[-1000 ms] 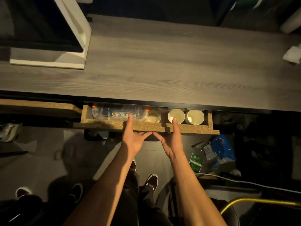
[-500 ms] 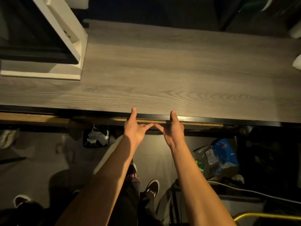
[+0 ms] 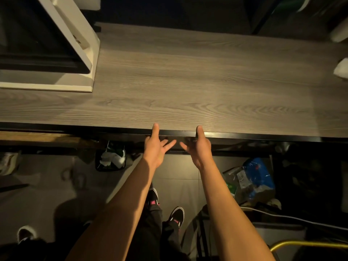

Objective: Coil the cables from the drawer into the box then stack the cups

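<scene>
Two hands at the desk's (image 3: 188, 87) front edge, side by side, near each other but apart. Left hand (image 3: 155, 147) spread: index finger straight, its tip on the black edge strip; thumb stretched toward the other hand; remaining fingers relaxed below, gripping nothing. Right hand (image 3: 200, 147) likewise spread: one finger straight up onto the edge, thumb pointing left toward the other thumb, nothing pinched. Thumb tips close, not touching.

Under the edge, only dark shadow where the drawer front (image 3: 175, 146) would sit; cannot tell whether fingers touch it. No cables, box or cups in sight; presumably inside, hidden beneath the top.

On the desk, far left: one white stand (image 3: 81, 53) carrying one dark screen (image 3: 28, 40). Far right edge: one pale crumpled thing (image 3: 341, 69), too cut off to name.

Below, two bare forearms reaching up from the bottom. Between them two dark shoes (image 3: 176, 215) with pink marks, on grey floor tiles. Left of the arms, one black bin (image 3: 111, 157) with white and green rubbish. Right of the arms, one blue bag (image 3: 258, 178) among packets, one white cord (image 3: 282, 216), one yellow tube (image 3: 301, 243). Bottom left, one more shoe (image 3: 25, 233), light-soled.
</scene>
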A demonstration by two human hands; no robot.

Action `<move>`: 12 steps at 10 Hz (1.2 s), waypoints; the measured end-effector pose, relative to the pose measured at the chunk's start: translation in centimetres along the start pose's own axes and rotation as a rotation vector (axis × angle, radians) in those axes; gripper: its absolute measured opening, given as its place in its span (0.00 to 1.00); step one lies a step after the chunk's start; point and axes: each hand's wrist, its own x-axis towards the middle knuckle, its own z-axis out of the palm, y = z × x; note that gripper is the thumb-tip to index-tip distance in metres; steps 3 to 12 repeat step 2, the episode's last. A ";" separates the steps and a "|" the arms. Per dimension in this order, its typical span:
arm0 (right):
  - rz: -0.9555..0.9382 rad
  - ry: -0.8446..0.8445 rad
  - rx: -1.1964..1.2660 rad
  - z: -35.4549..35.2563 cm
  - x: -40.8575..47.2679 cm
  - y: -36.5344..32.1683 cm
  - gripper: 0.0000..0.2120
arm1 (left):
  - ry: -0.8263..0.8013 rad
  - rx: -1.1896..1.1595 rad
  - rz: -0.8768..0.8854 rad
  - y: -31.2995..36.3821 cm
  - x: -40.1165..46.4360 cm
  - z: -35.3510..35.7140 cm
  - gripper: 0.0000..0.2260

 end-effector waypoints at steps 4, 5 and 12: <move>0.082 -0.091 -0.653 1.3 -4.2 -4.4 0.31 | -0.151 0.828 -0.207 4.5 -4.0 1.7 0.33; 0.082 -0.091 -0.653 1.3 -4.2 -4.4 0.31 | -0.151 0.828 -0.207 4.5 -4.0 1.7 0.33; 0.082 -0.091 -0.653 1.3 -4.2 -4.4 0.31 | -0.151 0.828 -0.207 4.5 -4.0 1.7 0.33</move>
